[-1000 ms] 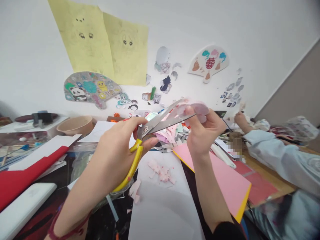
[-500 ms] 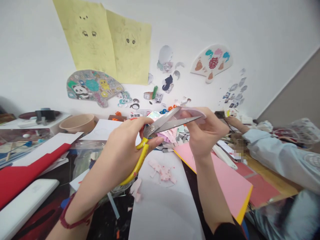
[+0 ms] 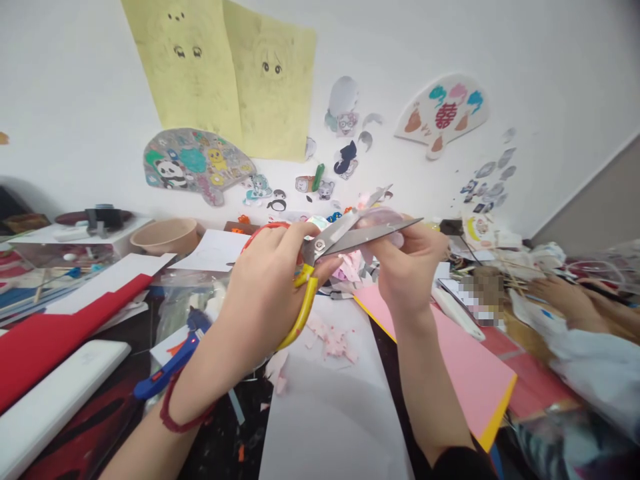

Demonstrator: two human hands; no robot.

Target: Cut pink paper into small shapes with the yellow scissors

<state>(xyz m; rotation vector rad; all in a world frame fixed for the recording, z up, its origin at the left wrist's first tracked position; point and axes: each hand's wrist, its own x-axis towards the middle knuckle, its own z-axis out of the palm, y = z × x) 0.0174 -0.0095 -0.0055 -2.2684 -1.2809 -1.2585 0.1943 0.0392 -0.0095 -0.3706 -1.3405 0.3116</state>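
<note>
My left hand (image 3: 265, 280) is closed round the scissors (image 3: 345, 240), which have one red and one yellow handle. Their blades are spread and point right, toward my right hand (image 3: 413, 263). Between the fingers of that hand is a small pale pink piece (image 3: 379, 219), partly hidden behind the lower blade; its material is hard to make out. Under both hands lies a long white sheet (image 3: 335, 400) with pink paper scraps (image 3: 333, 339) on it. A heap of pink and white scraps (image 3: 353, 267) sits behind the hands.
Pink card (image 3: 460, 360) with a yellow edge lies at right. Further right, another person's arm in a pale sleeve (image 3: 590, 353) rests over the table. At left are a blue tool (image 3: 173, 367), a white box (image 3: 65, 400), red card (image 3: 75, 333) and a round bowl (image 3: 165, 237).
The view has shifted slightly. The scissor blades have opened wider round the pink piece, and the blue tool shows more. The other person's arm has drawn back to the right.
</note>
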